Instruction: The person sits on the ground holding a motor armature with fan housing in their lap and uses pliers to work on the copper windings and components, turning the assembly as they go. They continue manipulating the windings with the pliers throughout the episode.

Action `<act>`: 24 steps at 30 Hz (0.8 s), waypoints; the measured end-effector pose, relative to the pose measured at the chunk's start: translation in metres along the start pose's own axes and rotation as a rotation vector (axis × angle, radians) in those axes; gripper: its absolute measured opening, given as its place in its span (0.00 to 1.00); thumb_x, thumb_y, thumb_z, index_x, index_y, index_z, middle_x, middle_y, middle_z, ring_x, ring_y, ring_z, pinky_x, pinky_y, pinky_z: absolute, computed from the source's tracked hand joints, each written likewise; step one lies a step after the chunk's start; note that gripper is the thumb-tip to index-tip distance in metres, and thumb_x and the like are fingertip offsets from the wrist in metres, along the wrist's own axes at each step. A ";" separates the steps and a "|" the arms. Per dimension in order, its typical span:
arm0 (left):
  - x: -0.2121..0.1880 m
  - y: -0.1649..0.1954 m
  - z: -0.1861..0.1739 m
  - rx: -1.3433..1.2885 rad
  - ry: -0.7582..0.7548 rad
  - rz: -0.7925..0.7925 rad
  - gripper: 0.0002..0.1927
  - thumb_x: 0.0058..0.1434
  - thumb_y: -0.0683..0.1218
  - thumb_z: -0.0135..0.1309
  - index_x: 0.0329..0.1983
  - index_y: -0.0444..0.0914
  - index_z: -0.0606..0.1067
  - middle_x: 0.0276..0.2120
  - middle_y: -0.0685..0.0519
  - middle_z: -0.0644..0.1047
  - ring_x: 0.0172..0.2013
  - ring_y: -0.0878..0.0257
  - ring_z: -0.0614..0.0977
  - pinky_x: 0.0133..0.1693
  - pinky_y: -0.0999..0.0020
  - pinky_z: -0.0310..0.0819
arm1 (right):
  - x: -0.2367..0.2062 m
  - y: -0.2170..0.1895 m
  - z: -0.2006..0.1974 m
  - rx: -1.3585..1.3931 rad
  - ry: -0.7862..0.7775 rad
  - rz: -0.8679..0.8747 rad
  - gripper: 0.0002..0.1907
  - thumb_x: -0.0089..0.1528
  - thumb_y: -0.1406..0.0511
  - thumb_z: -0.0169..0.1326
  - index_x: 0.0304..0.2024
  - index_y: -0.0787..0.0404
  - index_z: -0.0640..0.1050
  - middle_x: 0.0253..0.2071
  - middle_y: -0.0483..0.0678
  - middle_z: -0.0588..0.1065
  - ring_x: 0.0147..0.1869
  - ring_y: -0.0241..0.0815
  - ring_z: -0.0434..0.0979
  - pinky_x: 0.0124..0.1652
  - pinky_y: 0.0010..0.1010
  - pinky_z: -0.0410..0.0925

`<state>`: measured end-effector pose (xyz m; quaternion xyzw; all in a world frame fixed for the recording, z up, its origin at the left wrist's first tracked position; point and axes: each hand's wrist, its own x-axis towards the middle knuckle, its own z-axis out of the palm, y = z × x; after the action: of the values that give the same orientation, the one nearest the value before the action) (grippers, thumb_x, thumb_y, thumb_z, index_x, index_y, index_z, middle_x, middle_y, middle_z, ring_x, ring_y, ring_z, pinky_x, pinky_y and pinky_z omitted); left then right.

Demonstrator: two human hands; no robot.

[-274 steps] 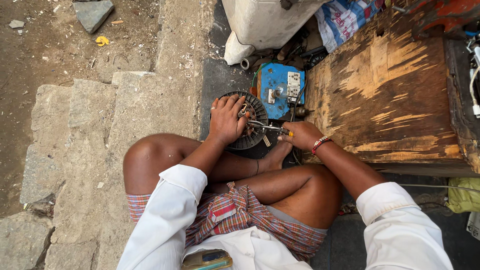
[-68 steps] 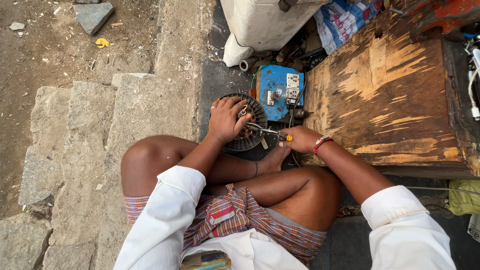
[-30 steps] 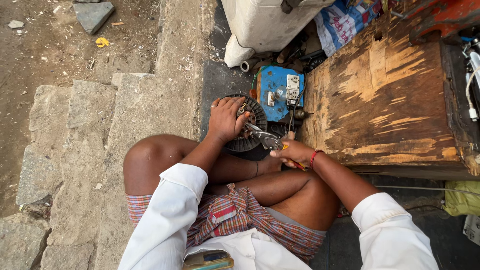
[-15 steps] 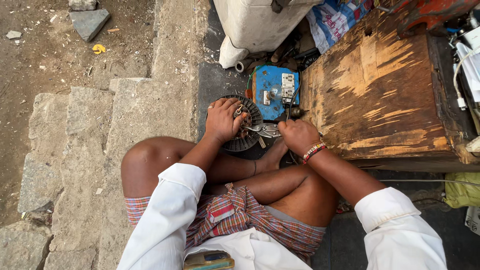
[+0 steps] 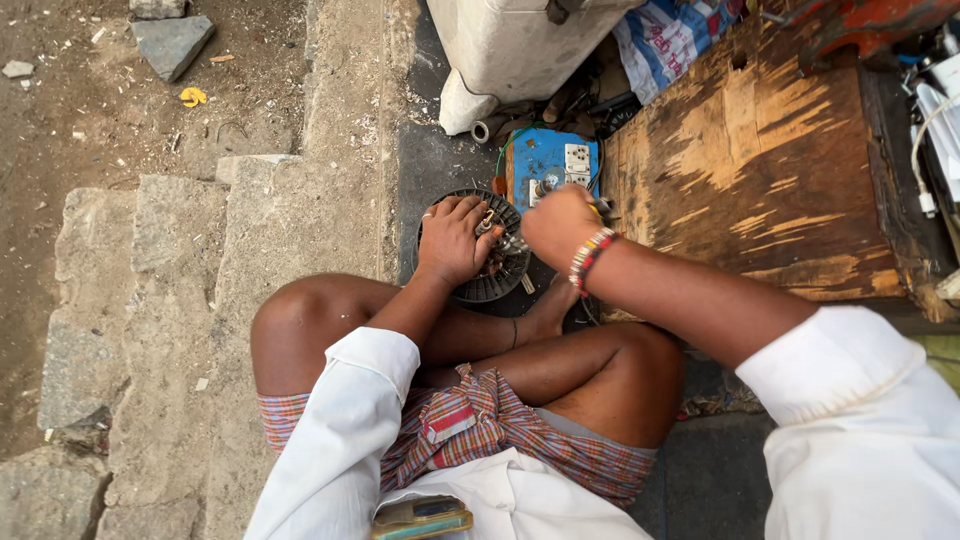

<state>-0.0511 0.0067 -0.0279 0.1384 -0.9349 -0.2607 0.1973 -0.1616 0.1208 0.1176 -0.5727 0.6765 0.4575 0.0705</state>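
Note:
I sit cross-legged on the ground with a round black ribbed motor part (image 5: 497, 287) in front of my feet. My left hand (image 5: 453, 240) lies over it, fingers curled down on its top, a ring on one finger. My right hand (image 5: 558, 224), with a beaded band at the wrist, is closed around a thin tool with a yellow handle (image 5: 598, 209). The tool's metal tip (image 5: 512, 243) points at the middle of the part. That hand hovers just right of the part, in front of a blue switch box (image 5: 548, 160).
A worn wooden board (image 5: 760, 170) fills the right side. A white plastic container (image 5: 515, 40) and a printed sack (image 5: 670, 35) stand beyond the blue box. Stone slabs (image 5: 200, 260) and dirt lie to the left. Cables and white plugs (image 5: 935, 130) sit at the far right.
My right hand has lifted and moved up toward the blue box, still with the tool in it. My left hand has stayed on the round part.

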 end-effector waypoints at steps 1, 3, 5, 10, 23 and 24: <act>0.000 0.000 0.000 -0.006 0.003 0.010 0.30 0.68 0.63 0.44 0.59 0.38 0.77 0.61 0.49 0.75 0.62 0.50 0.71 0.63 0.49 0.59 | 0.009 -0.007 -0.012 -0.053 -0.011 -0.036 0.08 0.61 0.63 0.58 0.39 0.58 0.84 0.37 0.48 0.83 0.40 0.49 0.84 0.37 0.50 0.72; -0.001 0.000 -0.001 -0.023 0.031 0.010 0.29 0.66 0.62 0.44 0.59 0.38 0.77 0.61 0.50 0.76 0.62 0.51 0.71 0.63 0.49 0.59 | 0.024 -0.014 -0.030 -0.188 -0.029 -0.119 0.11 0.59 0.62 0.60 0.40 0.59 0.84 0.37 0.47 0.83 0.39 0.49 0.84 0.35 0.49 0.73; -0.001 -0.002 -0.001 -0.029 0.042 0.018 0.30 0.66 0.63 0.45 0.58 0.38 0.77 0.61 0.50 0.76 0.62 0.51 0.71 0.63 0.48 0.59 | 0.027 -0.012 -0.031 -0.172 0.000 -0.064 0.09 0.61 0.61 0.58 0.40 0.57 0.84 0.39 0.46 0.83 0.41 0.49 0.83 0.38 0.50 0.73; -0.002 -0.004 -0.001 -0.049 0.057 0.031 0.29 0.67 0.63 0.46 0.60 0.38 0.77 0.61 0.50 0.76 0.62 0.50 0.71 0.63 0.47 0.59 | -0.027 0.018 0.035 0.246 0.171 0.122 0.06 0.65 0.62 0.55 0.37 0.53 0.83 0.35 0.46 0.83 0.38 0.44 0.84 0.36 0.40 0.73; -0.006 -0.008 -0.005 -0.075 0.075 -0.034 0.30 0.64 0.61 0.53 0.62 0.39 0.76 0.65 0.45 0.72 0.64 0.45 0.70 0.63 0.47 0.58 | -0.094 -0.051 0.148 1.408 0.217 0.516 0.19 0.58 0.51 0.62 0.44 0.56 0.84 0.36 0.55 0.82 0.40 0.53 0.83 0.40 0.41 0.72; -0.009 -0.009 -0.006 -0.071 0.088 -0.046 0.32 0.62 0.61 0.54 0.64 0.39 0.75 0.66 0.44 0.70 0.64 0.44 0.69 0.63 0.47 0.58 | -0.093 -0.054 0.147 1.482 0.214 0.516 0.19 0.58 0.51 0.62 0.43 0.56 0.84 0.34 0.54 0.82 0.39 0.51 0.83 0.39 0.40 0.72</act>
<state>-0.0394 -0.0003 -0.0310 0.1643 -0.9120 -0.2916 0.2370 -0.1486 0.2935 0.0623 -0.2424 0.9195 -0.1680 0.2598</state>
